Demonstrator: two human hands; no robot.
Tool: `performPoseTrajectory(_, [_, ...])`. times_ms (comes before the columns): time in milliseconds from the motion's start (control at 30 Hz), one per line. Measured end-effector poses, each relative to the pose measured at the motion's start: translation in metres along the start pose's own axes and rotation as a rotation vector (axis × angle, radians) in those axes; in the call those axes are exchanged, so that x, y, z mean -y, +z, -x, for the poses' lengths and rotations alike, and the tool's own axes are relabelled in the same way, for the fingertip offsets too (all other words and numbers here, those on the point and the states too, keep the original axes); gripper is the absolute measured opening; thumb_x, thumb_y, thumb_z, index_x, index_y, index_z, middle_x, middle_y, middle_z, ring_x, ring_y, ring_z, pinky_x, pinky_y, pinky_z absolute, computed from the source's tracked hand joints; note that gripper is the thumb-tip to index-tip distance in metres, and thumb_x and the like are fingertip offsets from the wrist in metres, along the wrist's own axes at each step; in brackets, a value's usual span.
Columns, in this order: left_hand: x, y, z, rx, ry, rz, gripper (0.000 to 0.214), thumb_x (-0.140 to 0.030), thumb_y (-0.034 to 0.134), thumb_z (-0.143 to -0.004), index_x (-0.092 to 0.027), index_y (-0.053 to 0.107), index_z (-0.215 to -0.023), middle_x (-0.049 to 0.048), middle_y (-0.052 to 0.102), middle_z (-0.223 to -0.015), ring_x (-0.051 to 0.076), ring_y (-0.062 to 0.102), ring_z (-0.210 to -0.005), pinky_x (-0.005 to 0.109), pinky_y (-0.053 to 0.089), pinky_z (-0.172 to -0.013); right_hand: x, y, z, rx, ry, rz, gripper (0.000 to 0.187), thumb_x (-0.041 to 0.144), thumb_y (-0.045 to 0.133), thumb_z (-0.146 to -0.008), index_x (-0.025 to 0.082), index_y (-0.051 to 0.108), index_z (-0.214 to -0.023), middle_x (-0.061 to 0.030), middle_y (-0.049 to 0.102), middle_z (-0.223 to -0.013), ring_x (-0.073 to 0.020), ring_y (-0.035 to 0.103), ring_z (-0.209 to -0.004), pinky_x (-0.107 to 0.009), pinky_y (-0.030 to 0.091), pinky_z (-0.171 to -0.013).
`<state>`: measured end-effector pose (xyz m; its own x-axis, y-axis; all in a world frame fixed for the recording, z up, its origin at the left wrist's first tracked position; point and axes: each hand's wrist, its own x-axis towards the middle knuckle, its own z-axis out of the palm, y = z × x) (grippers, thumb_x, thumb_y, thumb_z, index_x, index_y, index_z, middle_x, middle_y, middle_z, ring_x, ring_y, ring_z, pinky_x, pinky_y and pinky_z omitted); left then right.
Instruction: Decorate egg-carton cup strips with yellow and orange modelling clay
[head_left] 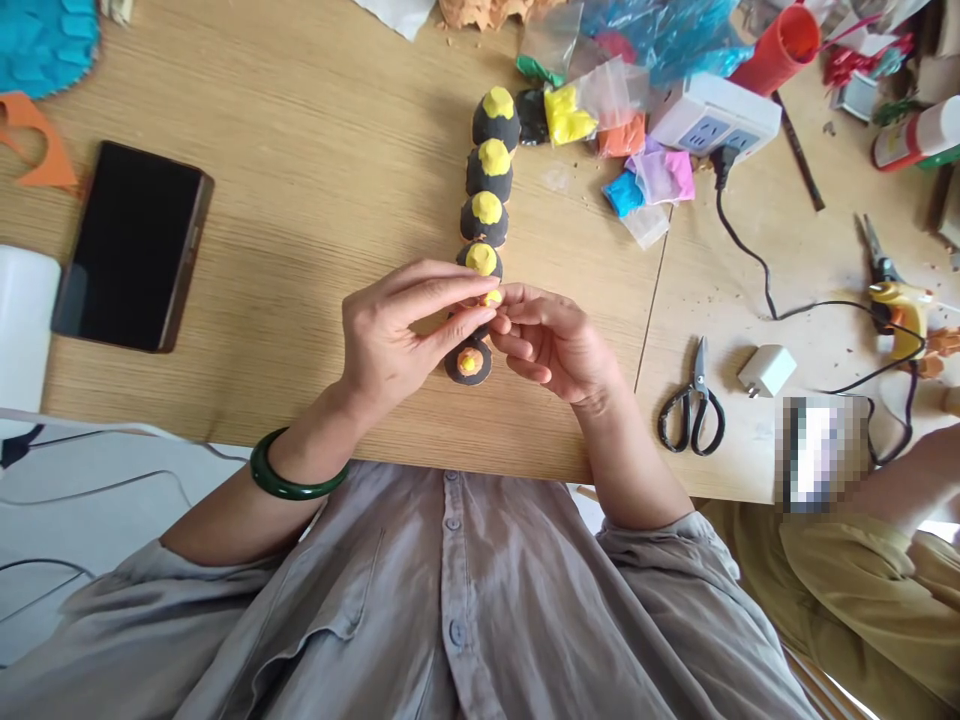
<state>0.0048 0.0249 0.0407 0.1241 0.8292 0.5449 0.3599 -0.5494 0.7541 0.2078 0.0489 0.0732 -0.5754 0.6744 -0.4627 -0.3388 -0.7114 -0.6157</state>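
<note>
A row of several dark clay-covered mounds runs away from me, most topped with a yellow clay patch. Nearest me, one dark mound has a bare orange-brown tip with a small dab of yellow on it. Over the mound just beyond, my left hand pinches a bit of yellow clay between thumb and forefinger. The fingertips of my right hand meet the same bit from the right, its other fingers loosely curled. My hands partly hide the mound beneath.
Bags of coloured clay and a white power strip lie at the back right. Scissors, a white plug adapter and a yellow glue gun are rightward. A phone lies left. Another person's arm is at right.
</note>
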Motion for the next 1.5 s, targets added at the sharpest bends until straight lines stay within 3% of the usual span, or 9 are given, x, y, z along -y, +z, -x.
performPoseTrajectory(133, [-0.002,-0.002,0.000,0.020,0.010,0.044,0.029,-0.024,0.082,-0.110,-0.039,0.089,-0.133,-0.0023,0.091,-0.121,0.019,0.088,-0.105,0.037,0.073,-0.094,-0.004,0.001,0.003,-0.049,-0.109,0.100,0.011,0.020,0.077,-0.080,0.019,0.076,-0.091,0.0034,0.059,-0.078,-0.0071,0.040,-0.055,-0.016,0.043,-0.036])
performPoseTrajectory(333, [-0.007,-0.009,0.000,0.098,-0.128,-0.004,0.019,-0.036,0.076,-0.115,-0.043,0.089,-0.127,-0.0043,0.090,-0.125,0.022,0.087,-0.114,0.045,0.073,-0.101,-0.012,0.003,0.005,-0.111,-0.236,0.270,0.005,0.018,0.072,-0.081,0.021,0.070,-0.085,0.0023,0.064,-0.081,-0.0070,0.050,-0.058,-0.016,0.048,-0.040])
performPoseTrajectory(567, [-0.009,-0.006,-0.002,0.016,-0.216,-0.026,0.021,-0.052,0.079,-0.112,-0.035,0.090,-0.109,-0.0025,0.091,-0.111,0.022,0.086,-0.104,0.047,0.072,-0.096,-0.012,0.000,0.004,-0.107,-0.233,0.251,0.017,0.017,0.068,-0.085,0.017,0.079,-0.097,0.0030,0.066,-0.079,-0.0068,0.049,-0.055,-0.017,0.047,-0.040])
performPoseTrajectory(733, [0.000,-0.003,0.000,-0.074,-0.189,0.023,0.011,-0.042,0.085,-0.109,-0.033,0.091,-0.109,-0.0014,0.090,-0.105,0.020,0.085,-0.093,0.042,0.069,-0.082,-0.011,-0.005,0.001,-0.126,-0.259,0.267,0.019,0.016,0.065,-0.091,0.016,0.078,-0.105,0.0020,0.067,-0.083,-0.0072,0.049,-0.058,-0.016,0.045,-0.042])
performPoseTrajectory(833, [0.007,-0.004,0.004,-0.019,-0.154,-0.024,0.010,-0.042,0.083,-0.110,-0.038,0.092,-0.110,-0.0019,0.091,-0.111,0.023,0.086,-0.102,0.045,0.069,-0.095,-0.012,-0.007,-0.001,-0.186,-0.286,0.297,0.016,0.016,0.064,-0.093,0.018,0.076,-0.103,0.0024,0.066,-0.082,-0.0075,0.050,-0.059,-0.016,0.045,-0.044])
performPoseTrajectory(933, [0.012,-0.005,0.009,0.106,-0.204,-0.083,0.016,-0.046,0.076,-0.113,-0.042,0.092,-0.114,-0.0003,0.090,-0.123,0.027,0.084,-0.116,0.049,0.066,-0.110,-0.012,-0.006,-0.003,-0.248,-0.285,0.325,0.014,0.015,0.062,-0.095,0.019,0.075,-0.100,0.0025,0.066,-0.080,-0.0076,0.050,-0.059,-0.016,0.045,-0.045])
performPoseTrajectory(1133, [0.020,-0.005,0.017,0.214,-0.203,-0.155,0.025,-0.045,0.070,-0.113,-0.037,0.092,-0.122,0.0071,0.088,-0.128,0.032,0.082,-0.120,0.049,0.064,-0.114,-0.012,-0.006,-0.003,-0.273,-0.283,0.375,0.009,0.021,0.066,-0.100,0.020,0.074,-0.100,0.0021,0.064,-0.082,-0.0081,0.052,-0.060,-0.018,0.047,-0.049])
performPoseTrajectory(1300, [0.021,-0.006,0.021,0.219,-0.176,-0.216,0.029,-0.043,0.068,-0.111,-0.033,0.091,-0.125,0.0079,0.089,-0.130,0.033,0.083,-0.121,0.049,0.065,-0.113,-0.012,-0.005,-0.002,-0.307,-0.297,0.445,0.012,0.020,0.063,-0.101,0.021,0.075,-0.100,0.0012,0.064,-0.083,-0.0090,0.052,-0.061,-0.020,0.049,-0.051])
performPoseTrajectory(1500, [0.021,-0.009,0.022,0.192,-0.200,-0.132,0.028,-0.037,0.070,-0.111,-0.037,0.091,-0.131,0.0053,0.088,-0.136,0.031,0.082,-0.127,0.049,0.063,-0.120,-0.017,-0.006,-0.003,-0.328,-0.366,0.623,0.021,0.015,0.059,-0.099,0.020,0.079,-0.101,0.0004,0.066,-0.086,-0.0101,0.055,-0.066,-0.022,0.050,-0.056])
